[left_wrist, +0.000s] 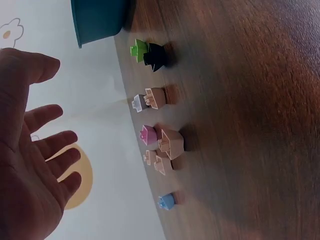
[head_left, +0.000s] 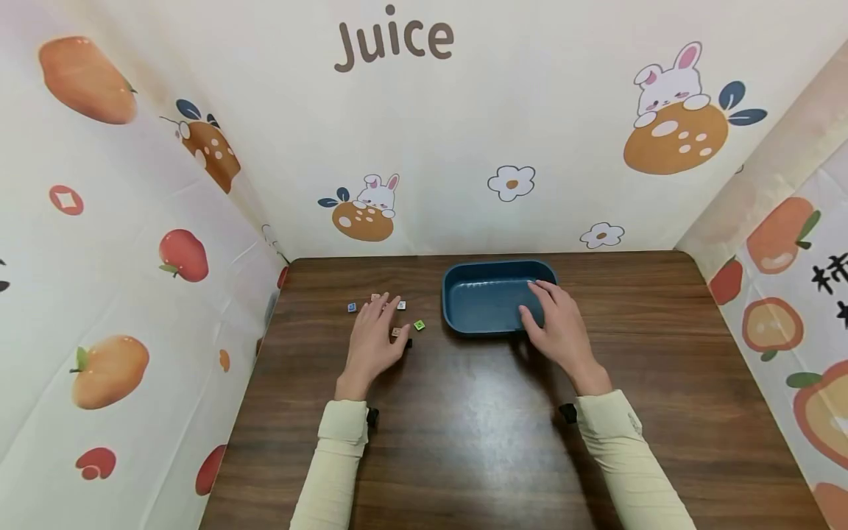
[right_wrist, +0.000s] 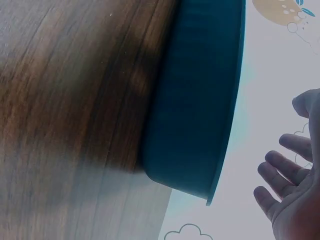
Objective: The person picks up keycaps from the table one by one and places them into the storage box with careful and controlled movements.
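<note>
Over several small square pieces on the table hovers my left hand point(head_left: 372, 342), fingers loosely spread and holding nothing. In the left wrist view the pieces have raised marks on top: a green piece point(left_wrist: 139, 50) beside a black piece point(left_wrist: 157, 56), a grey-white piece point(left_wrist: 140, 103), a pink piece point(left_wrist: 148, 135), several beige pieces point(left_wrist: 172, 143) and a blue piece point(left_wrist: 167, 201). My right hand point(head_left: 562, 327) hangs above the right end of a dark blue tray point(head_left: 486, 298), relaxed and holding nothing. The right wrist view shows the tray's outer wall point(right_wrist: 192, 100), apart from the fingers.
The wooden table point(head_left: 477, 442) reaches back to a white printed curtain point(head_left: 437, 132), with more curtain at both sides. The tray stands near the table's back edge, to the right of the small pieces. A dark band piece point(head_left: 567, 413) shows at the right wrist.
</note>
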Tool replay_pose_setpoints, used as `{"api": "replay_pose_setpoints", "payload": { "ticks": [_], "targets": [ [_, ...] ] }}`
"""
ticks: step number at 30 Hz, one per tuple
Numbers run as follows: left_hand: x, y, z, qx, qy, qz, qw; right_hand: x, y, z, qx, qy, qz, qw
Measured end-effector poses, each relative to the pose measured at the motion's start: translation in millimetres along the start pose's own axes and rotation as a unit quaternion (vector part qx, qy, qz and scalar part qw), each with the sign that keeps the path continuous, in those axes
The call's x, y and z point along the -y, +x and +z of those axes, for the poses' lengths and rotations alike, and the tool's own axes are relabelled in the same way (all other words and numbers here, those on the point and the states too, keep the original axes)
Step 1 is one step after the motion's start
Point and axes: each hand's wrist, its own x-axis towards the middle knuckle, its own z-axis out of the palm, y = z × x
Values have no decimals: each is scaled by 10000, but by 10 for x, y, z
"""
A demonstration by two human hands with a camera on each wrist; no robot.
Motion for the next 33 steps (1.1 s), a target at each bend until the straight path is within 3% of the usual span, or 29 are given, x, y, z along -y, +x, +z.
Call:
{"api": "replay_pose_setpoints", "payload": {
  "ticks": [6,11,17,24,28,33],
  "targets": [
    [29,-18,0,-330,105,95,9994,-28,38,-65,-105,-118,94,9998],
    [78,-71,7,-390,82,9,9992,-102,80,-176,-73,75,749,9971],
    [120,-145,54,-446,-47,-137,9989,-216,126,-288,200,444,1681,9846],
    [219,-251,94,-499,-17,-327,9982,-374,219,-279,763,508,1937,9768],
    [273,-280,88,-457,18,-430,9980,-453,299,-293,1170,824,2365,9610],
    [325,-260,94,-260,-34,-672,9974,-574,383,-319,1634,1509,3211,9206]
  ]
}}
